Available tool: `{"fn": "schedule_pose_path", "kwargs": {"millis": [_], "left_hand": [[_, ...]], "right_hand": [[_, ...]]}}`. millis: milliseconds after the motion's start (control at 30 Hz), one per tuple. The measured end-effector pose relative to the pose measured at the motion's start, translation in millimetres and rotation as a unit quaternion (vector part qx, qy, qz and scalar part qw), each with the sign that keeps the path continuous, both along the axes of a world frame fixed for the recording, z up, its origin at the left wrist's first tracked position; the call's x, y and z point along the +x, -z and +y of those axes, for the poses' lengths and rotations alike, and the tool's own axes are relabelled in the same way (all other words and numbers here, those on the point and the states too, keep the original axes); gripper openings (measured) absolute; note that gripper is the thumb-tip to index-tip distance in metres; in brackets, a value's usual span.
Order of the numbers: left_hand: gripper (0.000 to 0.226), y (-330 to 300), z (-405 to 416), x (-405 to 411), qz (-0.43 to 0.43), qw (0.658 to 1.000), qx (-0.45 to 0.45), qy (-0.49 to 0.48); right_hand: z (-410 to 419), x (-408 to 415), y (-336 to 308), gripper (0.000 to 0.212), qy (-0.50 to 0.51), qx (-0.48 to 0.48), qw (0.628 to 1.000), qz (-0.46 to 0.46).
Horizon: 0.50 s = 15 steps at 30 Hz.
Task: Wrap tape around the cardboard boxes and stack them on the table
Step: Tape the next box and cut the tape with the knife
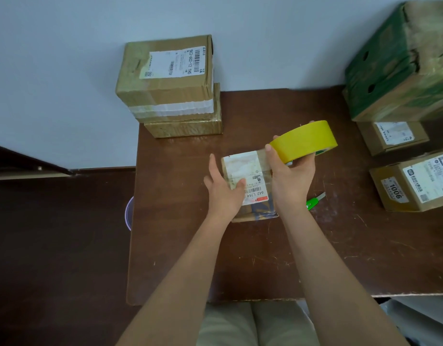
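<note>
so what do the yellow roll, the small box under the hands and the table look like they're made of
Yellow roll: looks like matte paper masking tape, opaque with no gloss, though that is a guess. Small box: brown cardboard, with white paper labels and shiny clear tape across the top. Table: dark brown wood or wood-look laminate, scratched and slightly glossy.

Your right hand (291, 176) covers the right side of the small box (247, 181), and your left hand (221, 188) hides part of its left edge and label. The tape roll (305, 141) blocks a green object behind it; you cannot tell what that is. Your right wrist hides one end of the green cutter (314, 202). The picture's right edge cuts off the green carton (395, 71) and the labelled box (415, 186) below it. The lower box (183, 127) of the stack is mostly hidden by the box above. A purple round thing (128, 213) is half hidden behind the table (240, 258) edge.
</note>
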State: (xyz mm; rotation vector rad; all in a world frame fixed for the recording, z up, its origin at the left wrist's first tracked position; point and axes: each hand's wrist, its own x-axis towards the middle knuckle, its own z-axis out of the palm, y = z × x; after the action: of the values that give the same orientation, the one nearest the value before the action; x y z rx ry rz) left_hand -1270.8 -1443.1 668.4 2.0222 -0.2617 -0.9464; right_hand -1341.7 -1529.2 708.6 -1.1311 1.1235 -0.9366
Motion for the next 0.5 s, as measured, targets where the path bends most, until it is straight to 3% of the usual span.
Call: {"fn": "schedule_pose_path", "kwargs": {"millis": [133, 333, 500], "left_hand": [[0.078, 8, 7, 9, -0.123, 0.987, -0.023, 0.100], [0.107, 12, 18, 32, -0.044, 0.982, -0.024, 0.181], [0.108, 12, 17, 30, -0.050, 0.983, -0.016, 0.173]], "right_hand": [[-7, -5, 2, 0.030, -0.019, 0.007, 1.000, 0.009], [-4, -9, 9, 0.027, 0.000, 0.008, 1.000, 0.015], [0, -7, 1, 0.031, -0.008, -0.030, 1.000, 0.003]]}}
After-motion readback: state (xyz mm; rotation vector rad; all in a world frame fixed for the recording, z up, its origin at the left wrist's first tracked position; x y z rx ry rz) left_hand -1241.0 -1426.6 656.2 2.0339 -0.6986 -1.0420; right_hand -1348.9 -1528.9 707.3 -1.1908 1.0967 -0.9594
